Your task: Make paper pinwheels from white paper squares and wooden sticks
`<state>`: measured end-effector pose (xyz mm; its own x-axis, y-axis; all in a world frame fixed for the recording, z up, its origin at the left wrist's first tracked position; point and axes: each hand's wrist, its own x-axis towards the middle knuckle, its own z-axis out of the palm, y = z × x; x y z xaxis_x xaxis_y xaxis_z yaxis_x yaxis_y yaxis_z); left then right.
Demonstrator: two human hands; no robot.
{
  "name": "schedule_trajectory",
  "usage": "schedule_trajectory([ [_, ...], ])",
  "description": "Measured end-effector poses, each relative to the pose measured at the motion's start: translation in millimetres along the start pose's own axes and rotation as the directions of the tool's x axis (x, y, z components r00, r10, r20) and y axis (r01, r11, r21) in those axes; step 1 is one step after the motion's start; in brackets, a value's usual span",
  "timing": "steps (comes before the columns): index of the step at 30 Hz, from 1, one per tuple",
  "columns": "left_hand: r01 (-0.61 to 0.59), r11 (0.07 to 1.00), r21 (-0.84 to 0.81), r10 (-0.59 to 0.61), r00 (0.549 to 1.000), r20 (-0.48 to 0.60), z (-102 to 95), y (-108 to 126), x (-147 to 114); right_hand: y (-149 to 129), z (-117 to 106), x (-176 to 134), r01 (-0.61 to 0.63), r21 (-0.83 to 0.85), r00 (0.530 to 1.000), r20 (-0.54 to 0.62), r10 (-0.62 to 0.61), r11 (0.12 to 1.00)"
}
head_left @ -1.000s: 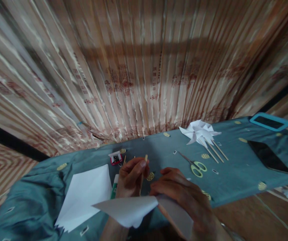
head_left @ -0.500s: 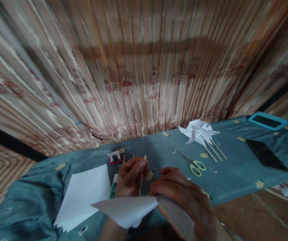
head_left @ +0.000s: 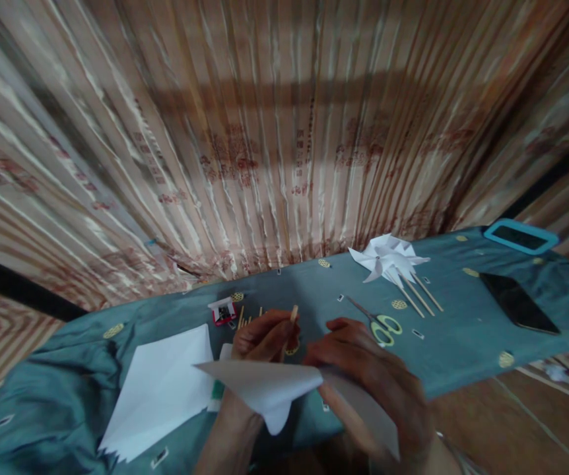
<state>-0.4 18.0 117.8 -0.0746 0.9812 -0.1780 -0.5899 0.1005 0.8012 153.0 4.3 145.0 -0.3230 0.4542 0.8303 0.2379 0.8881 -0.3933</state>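
Note:
Between the thumb and fingers of my left hand [head_left: 262, 340] is a thin wooden stick [head_left: 294, 313], its tip pointing up. My right hand [head_left: 368, 376] is closed on a folded white paper pinwheel [head_left: 265, 389], whose blades spread out toward the left and below the hand. Part of the paper covers my left wrist. The lower part of the stick is hidden behind the paper and fingers. Just beyond my left hand lie several more wooden sticks [head_left: 241, 318] and a small red-and-white box [head_left: 224, 311] of dark pins.
White paper sheets [head_left: 160, 389] lie at left, with a glue stick [head_left: 216, 396] beside them, partly covered. Green-handled scissors [head_left: 386, 330], finished pinwheels on sticks [head_left: 388, 258], a black phone [head_left: 517, 303] and a blue-framed device [head_left: 522, 236] rest on the teal cloth [head_left: 453, 356].
The paper pinwheel and my right hand have shifted slightly up and to the right. The stick in my left hand shows more of its tip. The view has turned a little.

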Motion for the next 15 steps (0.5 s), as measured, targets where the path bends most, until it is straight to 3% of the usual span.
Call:
schedule_trajectory([
  [6,-0.076,0.986,0.151,0.055,0.989,0.14,8.3,11,-11,2,-9,-4,-0.009,-0.135,1.0,-0.009,0.008,0.991],
  [11,-0.152,0.96,0.237,0.107,0.975,0.193,10.1,12,-11,1,-10,-5,-0.068,-0.099,0.998,-0.025,0.065,0.993],
  [15,-0.149,0.953,0.263,0.096,0.974,0.204,12.0,14,-11,2,-9,-2,-0.033,-0.054,0.999,-0.035,0.032,0.998],
])
